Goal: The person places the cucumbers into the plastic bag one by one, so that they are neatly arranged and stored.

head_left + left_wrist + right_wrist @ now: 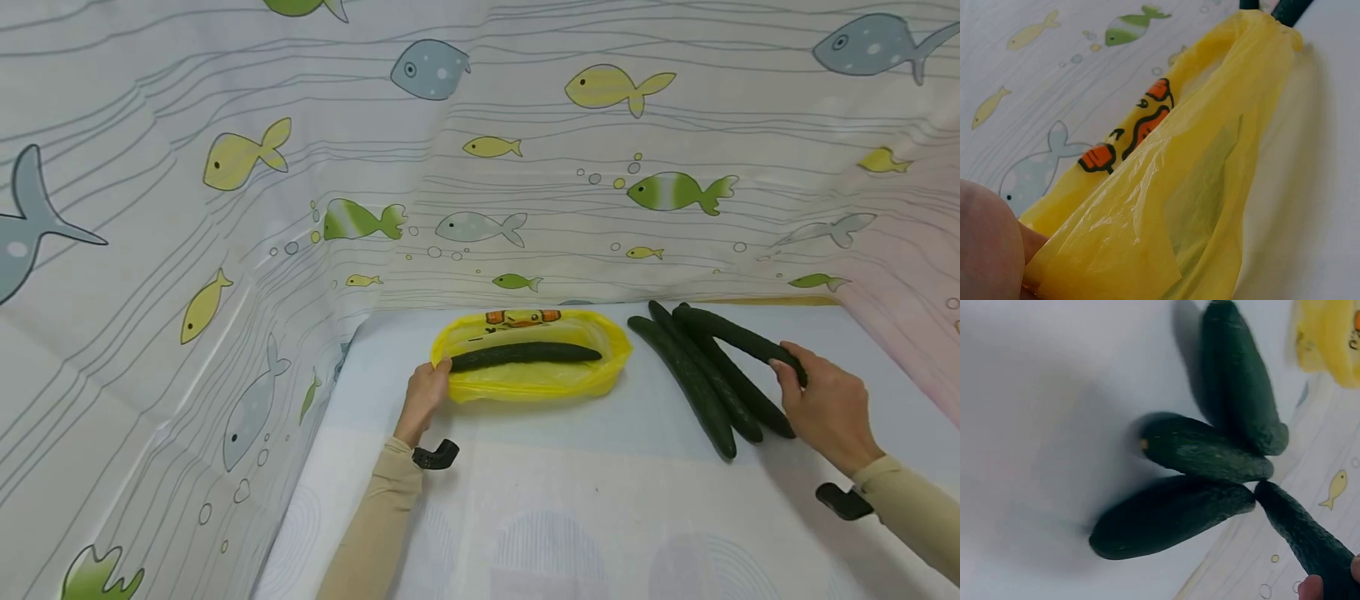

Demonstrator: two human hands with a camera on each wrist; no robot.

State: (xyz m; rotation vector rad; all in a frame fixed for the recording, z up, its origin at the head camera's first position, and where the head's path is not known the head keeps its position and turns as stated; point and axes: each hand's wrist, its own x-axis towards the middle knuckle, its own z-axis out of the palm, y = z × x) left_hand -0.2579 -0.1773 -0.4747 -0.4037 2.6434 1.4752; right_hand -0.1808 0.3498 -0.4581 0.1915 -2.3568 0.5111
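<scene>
A yellow plastic bag with a printed cartoon face lies with its mouth spread, and a dark green cucumber lies lengthwise in it. My left hand grips the bag's left end; in the left wrist view the thumb is beside the thin yellow plastic. To the right, my right hand holds another cucumber by its near end, raised at an angle. Its far tip is close to three more cucumbers fanned out on the table. The right wrist view shows the held cucumber and fingertips.
The pale table has faint arch patterns. A fish-print sheet rises behind it and along the left side. Each wrist carries a black mount, one left and one right.
</scene>
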